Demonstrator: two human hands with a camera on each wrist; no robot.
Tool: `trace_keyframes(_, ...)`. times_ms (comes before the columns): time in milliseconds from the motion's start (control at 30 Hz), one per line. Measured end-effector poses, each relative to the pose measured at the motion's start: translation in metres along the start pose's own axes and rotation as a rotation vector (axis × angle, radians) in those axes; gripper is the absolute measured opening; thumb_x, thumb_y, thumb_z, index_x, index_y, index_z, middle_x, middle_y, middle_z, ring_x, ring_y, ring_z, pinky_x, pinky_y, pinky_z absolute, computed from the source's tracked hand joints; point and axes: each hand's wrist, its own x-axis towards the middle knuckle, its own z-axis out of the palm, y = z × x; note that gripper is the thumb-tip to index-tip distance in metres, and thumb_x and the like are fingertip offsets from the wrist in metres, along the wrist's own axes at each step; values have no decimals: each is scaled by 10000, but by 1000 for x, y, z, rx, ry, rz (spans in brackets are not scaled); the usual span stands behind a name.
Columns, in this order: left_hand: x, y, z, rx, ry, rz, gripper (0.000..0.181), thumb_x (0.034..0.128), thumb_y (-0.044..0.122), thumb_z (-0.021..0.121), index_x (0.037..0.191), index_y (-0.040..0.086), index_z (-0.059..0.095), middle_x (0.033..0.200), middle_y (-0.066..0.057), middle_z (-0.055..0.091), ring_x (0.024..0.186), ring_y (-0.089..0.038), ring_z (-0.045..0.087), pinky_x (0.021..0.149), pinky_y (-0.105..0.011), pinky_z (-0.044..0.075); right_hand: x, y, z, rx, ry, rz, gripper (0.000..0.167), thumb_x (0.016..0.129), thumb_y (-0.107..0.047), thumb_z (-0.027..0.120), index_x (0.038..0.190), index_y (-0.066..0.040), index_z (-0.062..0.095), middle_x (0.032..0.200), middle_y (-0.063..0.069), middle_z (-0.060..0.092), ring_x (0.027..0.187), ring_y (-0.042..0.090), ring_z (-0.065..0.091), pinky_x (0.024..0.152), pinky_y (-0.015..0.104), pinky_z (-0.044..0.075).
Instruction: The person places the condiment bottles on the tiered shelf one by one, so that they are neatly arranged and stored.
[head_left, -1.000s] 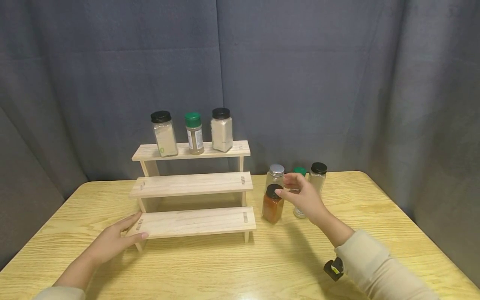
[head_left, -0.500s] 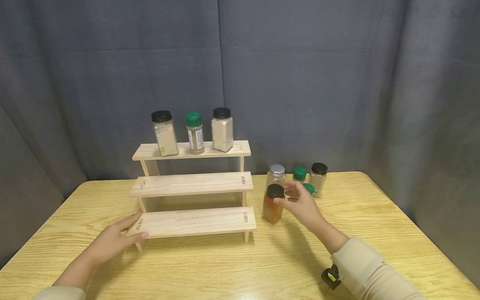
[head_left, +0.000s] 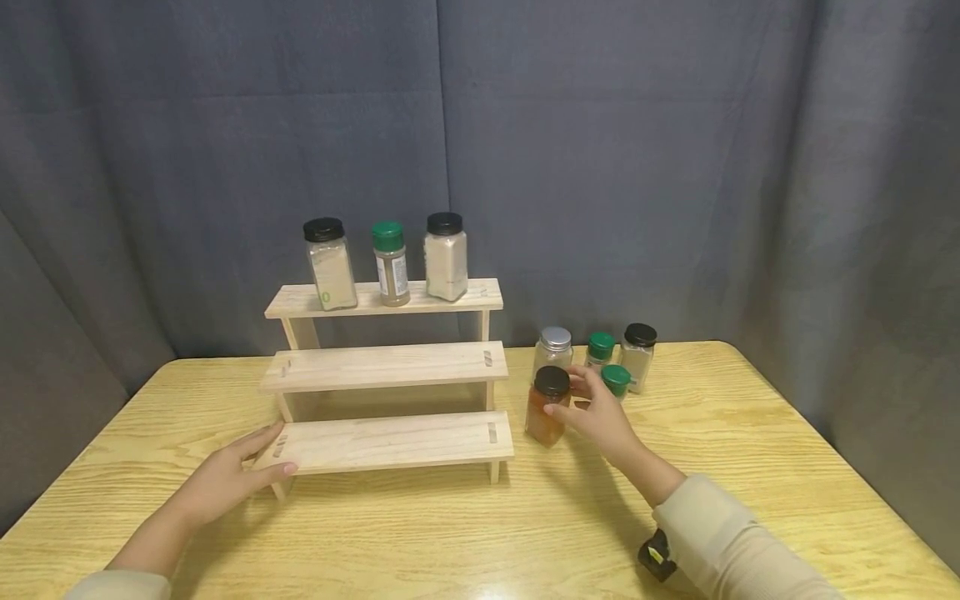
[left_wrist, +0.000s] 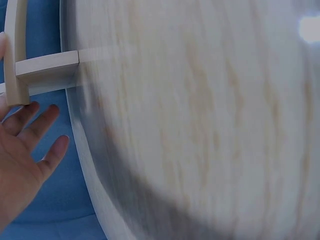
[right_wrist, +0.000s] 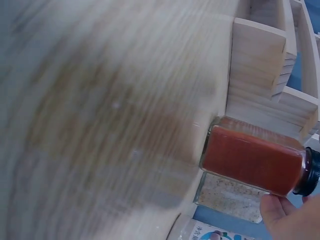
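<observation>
On the table's left half stands a three-tier wooden rack. My left hand rests at the left end of its lowest shelf, thumb at the front edge, fingers toward the back. In the left wrist view, the extended fingers are beside the rack's end. My right hand pinches a black-lidded spice jar of red powder, thumb on its front and fingers at its far side. The right wrist view shows the upright red jar with its base at the table.
Behind the red jar stands a silver-lidded jar. Two green-capped bottles, one at the back, and a black-lidded jar stand to its right. The top shelf bears two black-lidded jars and a green-capped bottle. A grey curtain hangs behind.
My right hand has moved down from the red jar's lid to its body and slightly left, uncovering the green-capped bottles. The left hand stays on the rack.
</observation>
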Motion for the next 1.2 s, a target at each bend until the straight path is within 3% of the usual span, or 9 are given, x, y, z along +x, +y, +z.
trace_keyframes(433, 0, 2, -1, 18, 6, -8, 715, 831, 465, 496, 1363, 56, 247, 1347, -257, 240, 1150, -504, 248, 821, -633, 271, 7, 6, 8, 1, 22, -29, 600, 747, -41, 659, 1249, 31, 339, 1107, 251, 505, 1025, 338, 478, 852, 431, 394)
trace_keyframes(667, 0, 3, -3, 15, -7, -10, 720, 833, 468, 490, 1371, 69, 225, 1353, -258, 222, 1149, -511, 240, 818, -642, 265, 9, 4, 8, -33, 23, -32, 620, 735, -20, 666, 1258, 28, 337, 999, 206, 551, 906, 283, 520, 733, 329, 438)
trace_keyframes(1200, -1, 0, 0, 10, -8, -7, 714, 835, 458, 494, 1371, 69, 225, 1355, -255, 221, 1155, -513, 227, 819, -653, 250, 8, 4, 2, -60, 60, -35, 580, 727, -25, 672, 1235, -32, 392, 1005, 180, 566, 876, 246, 539, 698, 300, 462)
